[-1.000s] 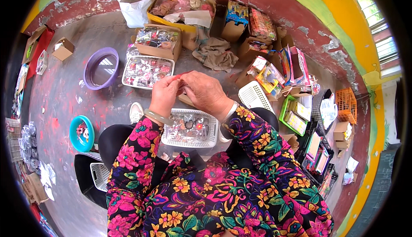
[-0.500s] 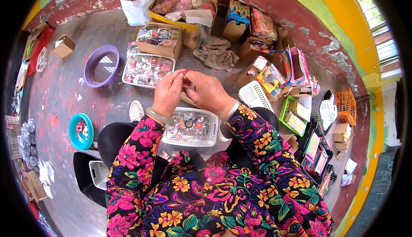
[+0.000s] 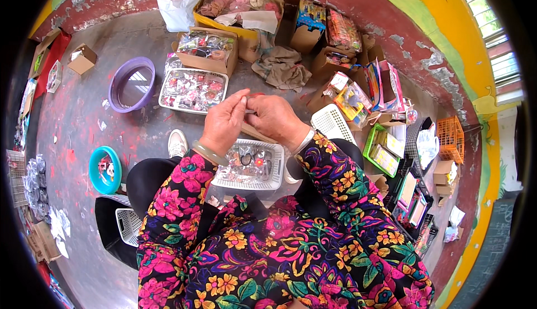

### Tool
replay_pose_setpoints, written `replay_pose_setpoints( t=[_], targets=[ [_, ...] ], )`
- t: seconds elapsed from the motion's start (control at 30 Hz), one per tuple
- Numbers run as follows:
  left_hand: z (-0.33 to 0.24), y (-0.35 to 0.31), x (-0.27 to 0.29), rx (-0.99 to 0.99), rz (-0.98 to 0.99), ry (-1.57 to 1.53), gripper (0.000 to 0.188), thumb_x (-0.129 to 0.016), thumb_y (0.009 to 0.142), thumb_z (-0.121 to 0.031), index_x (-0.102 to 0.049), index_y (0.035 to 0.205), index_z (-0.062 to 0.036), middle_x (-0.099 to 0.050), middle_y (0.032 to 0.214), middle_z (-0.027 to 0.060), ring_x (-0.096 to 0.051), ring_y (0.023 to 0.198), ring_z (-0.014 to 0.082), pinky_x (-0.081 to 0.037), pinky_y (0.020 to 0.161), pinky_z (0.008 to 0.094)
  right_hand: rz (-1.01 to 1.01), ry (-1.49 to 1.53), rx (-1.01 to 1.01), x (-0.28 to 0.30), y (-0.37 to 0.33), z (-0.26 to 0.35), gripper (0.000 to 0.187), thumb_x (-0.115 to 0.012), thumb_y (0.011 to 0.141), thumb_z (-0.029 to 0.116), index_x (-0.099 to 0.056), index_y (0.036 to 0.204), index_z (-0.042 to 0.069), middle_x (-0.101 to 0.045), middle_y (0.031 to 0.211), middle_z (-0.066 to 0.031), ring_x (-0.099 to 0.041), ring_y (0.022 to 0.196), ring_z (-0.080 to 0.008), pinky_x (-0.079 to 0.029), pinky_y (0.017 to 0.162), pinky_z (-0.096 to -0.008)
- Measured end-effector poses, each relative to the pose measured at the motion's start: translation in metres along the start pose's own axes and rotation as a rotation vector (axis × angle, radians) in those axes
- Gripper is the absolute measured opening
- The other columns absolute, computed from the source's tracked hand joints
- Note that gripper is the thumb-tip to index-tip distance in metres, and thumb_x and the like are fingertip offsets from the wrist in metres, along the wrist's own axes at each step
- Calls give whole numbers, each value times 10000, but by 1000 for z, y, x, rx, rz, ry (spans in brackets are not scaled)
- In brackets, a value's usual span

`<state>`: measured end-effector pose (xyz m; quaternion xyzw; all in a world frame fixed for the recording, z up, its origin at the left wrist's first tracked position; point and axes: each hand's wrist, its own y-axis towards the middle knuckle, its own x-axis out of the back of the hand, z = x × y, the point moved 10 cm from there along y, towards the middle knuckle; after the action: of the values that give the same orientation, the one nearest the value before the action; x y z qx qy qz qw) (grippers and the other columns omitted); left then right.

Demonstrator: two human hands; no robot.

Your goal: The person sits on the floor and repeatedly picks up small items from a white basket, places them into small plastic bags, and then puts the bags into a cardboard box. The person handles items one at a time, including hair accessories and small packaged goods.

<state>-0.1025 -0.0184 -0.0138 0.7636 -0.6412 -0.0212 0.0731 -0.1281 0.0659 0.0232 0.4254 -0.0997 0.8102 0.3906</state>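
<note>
Close together in the middle of the view are my left hand (image 3: pixel 222 123) and my right hand (image 3: pixel 278 121), raised over the baskets. Fingers and thumb are pinched on each. A bit of red shows by the right fingertips; what either hand pinches is too small and covered to name. Below them, between my knees, a white perforated basket (image 3: pixel 246 185) holds small clear-wrapped items, among them a black ring and a red flower shape. Beyond my left hand stands another white basket (image 3: pixel 187 109), filled with clear packets of pink and red pieces.
An opened cardboard box (image 3: pixel 206 63) of packets sits behind the far basket. A purple basin (image 3: pixel 116 93) and a teal basin (image 3: pixel 96 179) stand at left. To the right are a white basket (image 3: pixel 331 123), a green basket (image 3: pixel 373 151), and an orange crate (image 3: pixel 451 139).
My hands have drawn slightly apart at the fingertips. The right hand has shifted a little to the right; the baskets stay where they were.
</note>
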Motion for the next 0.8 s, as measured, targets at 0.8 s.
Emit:
replay_pose_setpoints(
  t=[0.8],
  targets=[
    [40, -9, -15, 413, 167, -415, 286, -422, 854, 42, -526, 1120, 41, -602, 969, 62, -594, 847, 114, -499, 774, 247, 61, 219, -24, 1, -2, -15, 153, -544, 823, 117, -601, 941, 37, -630, 792, -120, -600, 610, -226, -467, 574, -298]
  ],
)
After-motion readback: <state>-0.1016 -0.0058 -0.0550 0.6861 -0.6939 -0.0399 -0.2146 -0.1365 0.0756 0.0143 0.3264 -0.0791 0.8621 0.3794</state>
